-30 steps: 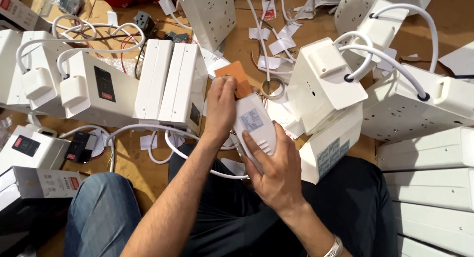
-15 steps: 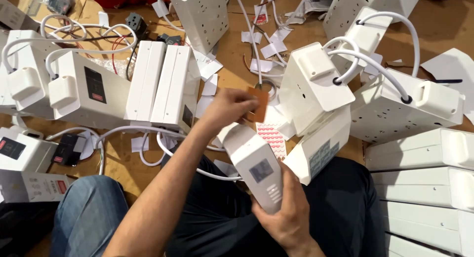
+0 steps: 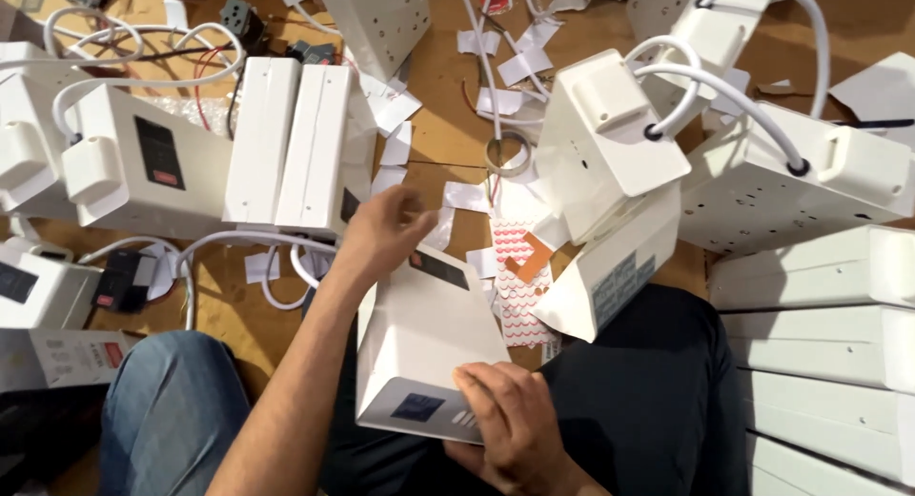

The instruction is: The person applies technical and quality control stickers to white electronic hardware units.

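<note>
Wooden floor, crowded with white boxes — my right hand grips a white box at lower centre, my left hand rests loose on its top edge — I judge it's mid-inspection; setting aside comes next.

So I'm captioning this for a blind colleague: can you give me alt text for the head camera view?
A seated person holds a white box-shaped device over their lap, right hand gripping its near end and left hand at its far end. Around them, a wooden floor is crowded with similar white units, white cables and paper scraps.
</note>
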